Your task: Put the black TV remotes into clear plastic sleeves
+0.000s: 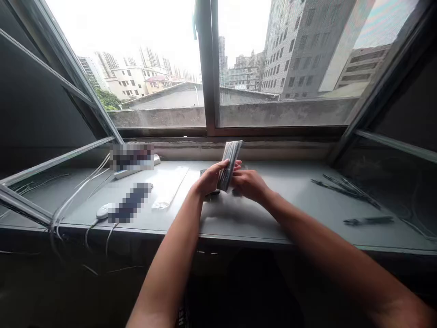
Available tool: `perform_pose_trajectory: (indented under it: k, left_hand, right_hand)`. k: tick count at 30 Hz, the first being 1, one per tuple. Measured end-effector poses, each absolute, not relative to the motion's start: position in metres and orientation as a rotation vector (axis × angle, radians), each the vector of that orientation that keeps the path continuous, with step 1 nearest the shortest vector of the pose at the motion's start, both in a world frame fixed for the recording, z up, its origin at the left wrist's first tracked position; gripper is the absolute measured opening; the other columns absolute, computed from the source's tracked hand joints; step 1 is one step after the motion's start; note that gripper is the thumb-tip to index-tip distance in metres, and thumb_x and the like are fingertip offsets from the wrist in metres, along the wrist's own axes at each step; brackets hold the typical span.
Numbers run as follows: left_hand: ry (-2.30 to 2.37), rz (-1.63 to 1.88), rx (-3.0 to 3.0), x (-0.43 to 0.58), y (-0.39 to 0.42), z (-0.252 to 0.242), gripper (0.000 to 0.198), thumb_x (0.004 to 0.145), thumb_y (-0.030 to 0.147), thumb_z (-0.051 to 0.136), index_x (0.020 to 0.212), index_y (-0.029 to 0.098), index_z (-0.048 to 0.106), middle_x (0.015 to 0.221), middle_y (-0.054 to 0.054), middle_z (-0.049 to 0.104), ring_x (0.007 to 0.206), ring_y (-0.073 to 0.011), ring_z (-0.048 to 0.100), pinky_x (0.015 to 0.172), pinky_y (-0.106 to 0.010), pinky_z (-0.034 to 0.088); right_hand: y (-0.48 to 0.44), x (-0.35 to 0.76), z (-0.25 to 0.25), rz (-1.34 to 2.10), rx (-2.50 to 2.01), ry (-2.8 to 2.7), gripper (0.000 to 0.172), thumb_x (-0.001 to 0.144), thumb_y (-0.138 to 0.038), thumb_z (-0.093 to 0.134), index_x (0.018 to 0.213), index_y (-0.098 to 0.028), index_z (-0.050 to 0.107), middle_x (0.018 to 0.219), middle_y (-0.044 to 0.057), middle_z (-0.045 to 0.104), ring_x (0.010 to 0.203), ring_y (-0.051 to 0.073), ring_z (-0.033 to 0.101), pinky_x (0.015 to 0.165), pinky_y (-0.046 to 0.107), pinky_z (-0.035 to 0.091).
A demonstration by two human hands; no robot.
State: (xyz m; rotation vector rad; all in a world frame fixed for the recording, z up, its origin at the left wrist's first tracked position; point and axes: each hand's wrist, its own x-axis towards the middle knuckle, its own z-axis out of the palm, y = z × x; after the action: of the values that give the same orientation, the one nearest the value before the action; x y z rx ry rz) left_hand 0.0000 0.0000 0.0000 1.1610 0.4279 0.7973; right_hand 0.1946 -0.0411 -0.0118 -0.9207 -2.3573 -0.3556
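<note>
My left hand [210,176] grips a flat, dark grey rectangular packet [230,166] with a glossy, streaked surface, its thumb lying across the near face. The packet is held upright and tilted, above the desk. Close against its right side is my right hand [249,182], fingers curled in. What those fingers hold, if anything, is hidden behind the packet and blurred. Beneath the left hand, a small dark object [213,195] shows partly on the desk; its kind cannot be made out.
On the grey desk [273,218] lie a white flat sheet or bag [170,187], a white power strip [136,171], a round white charger [102,212] and cables at left. Thin dark rods [344,189] and a dark green tool [368,221] lie at right. A window stands behind.
</note>
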Motion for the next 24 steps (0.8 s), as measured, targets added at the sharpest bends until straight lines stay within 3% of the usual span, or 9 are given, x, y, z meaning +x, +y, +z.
perform_pose_trajectory:
  k: [4,9,12,16,20,24]
  left_hand:
    - [0.362,0.708,1.175,0.002,-0.004,0.002,0.055,0.099,0.049,0.068,0.139,0.01,0.07,0.119,-0.02,0.079,0.108,-0.0316,0.078,0.096,-0.04,0.062]
    - [0.381,0.748,1.161,0.002,-0.005,0.0,0.05,0.1,0.047,0.07,0.136,0.013,0.07,0.108,-0.017,0.08,0.095,-0.0291,0.079,0.087,-0.045,0.067]
    - [0.449,0.828,1.159,0.001,-0.001,-0.003,0.044,0.098,0.046,0.074,0.129,0.014,0.073,0.105,-0.014,0.079,0.084,-0.0232,0.078,0.077,-0.039,0.069]
    - [0.474,0.946,1.147,0.001,0.006,-0.003,0.038,0.099,0.042,0.074,0.123,0.012,0.076,0.113,-0.015,0.079,0.091,-0.0208,0.077,0.074,-0.03,0.068]
    - [0.472,1.111,1.071,0.002,0.01,-0.001,0.037,0.1,0.038,0.073,0.124,0.01,0.075,0.115,-0.016,0.079,0.095,-0.02,0.078,0.083,-0.028,0.066]
    - [0.497,1.091,1.065,0.003,0.01,-0.003,0.048,0.095,0.042,0.078,0.134,0.014,0.068,0.109,-0.015,0.079,0.093,-0.0241,0.079,0.072,-0.031,0.065]
  right_hand:
    - [-0.035,0.205,-0.011,-0.38,-1.023,-2.322,0.019,0.104,-0.026,0.066,0.103,-0.026,0.085,0.11,0.005,0.083,0.087,0.022,0.074,0.067,0.029,0.045]
    - [-0.037,0.204,-0.008,-0.351,-1.055,-2.245,0.021,0.106,-0.029,0.064,0.103,-0.024,0.084,0.114,0.007,0.082,0.102,0.025,0.074,0.072,0.029,0.048]
    - [-0.039,0.2,-0.007,-0.274,-1.079,-2.122,0.024,0.108,-0.032,0.06,0.107,-0.023,0.083,0.119,0.009,0.08,0.104,0.025,0.074,0.079,0.029,0.051]
    - [-0.041,0.196,-0.007,-0.119,-1.166,-1.994,0.026,0.107,-0.031,0.057,0.115,-0.021,0.08,0.109,0.01,0.082,0.093,0.027,0.076,0.08,0.032,0.053]
    - [-0.047,0.188,-0.003,0.348,-1.123,-1.877,0.049,0.112,-0.04,0.045,0.156,-0.022,0.057,0.09,0.005,0.081,0.071,0.021,0.076,0.073,0.032,0.058]
    - [-0.052,0.178,-0.003,0.763,-1.074,-1.769,0.073,0.108,-0.055,0.051,0.172,-0.026,0.031,0.086,0.002,0.079,0.056,0.018,0.072,0.05,0.027,0.056]
